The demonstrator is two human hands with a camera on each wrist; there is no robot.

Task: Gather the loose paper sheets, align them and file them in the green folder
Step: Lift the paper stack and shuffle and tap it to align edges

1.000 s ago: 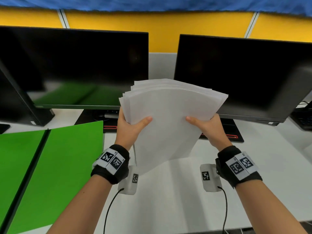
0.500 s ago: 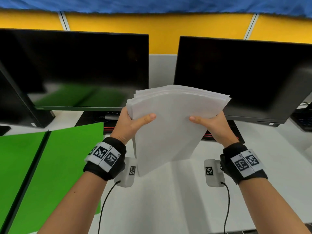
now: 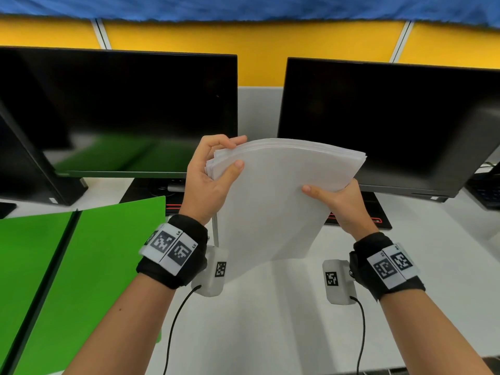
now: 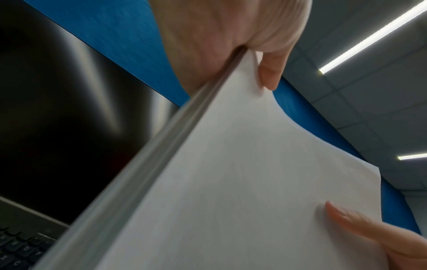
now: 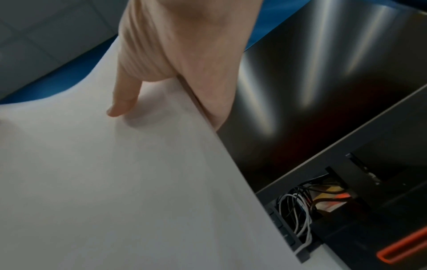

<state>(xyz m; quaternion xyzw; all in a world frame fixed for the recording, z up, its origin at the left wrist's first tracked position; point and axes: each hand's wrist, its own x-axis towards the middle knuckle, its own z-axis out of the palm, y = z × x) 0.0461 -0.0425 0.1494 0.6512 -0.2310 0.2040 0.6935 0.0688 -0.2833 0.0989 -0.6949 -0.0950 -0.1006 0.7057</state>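
A stack of white paper sheets stands nearly upright above the white desk, its top edge bowed and slightly fanned. My left hand grips the stack's upper left corner, thumb on the near face and fingers curled over the top. My right hand holds the right edge, thumb on the near face. In the left wrist view the stack shows edge-on under the palm. In the right wrist view the thumb presses the sheet. The green folder lies open flat at the left of the desk.
Two dark monitors stand behind the paper, with a third monitor's edge at far left. A keyboard lies at far right. Cables hang behind the right monitor's stand.
My left hand has slid up the left edge to the stack's top corner, fingers now over the top. The sheets look more squared than before. The right hand has kept its hold.
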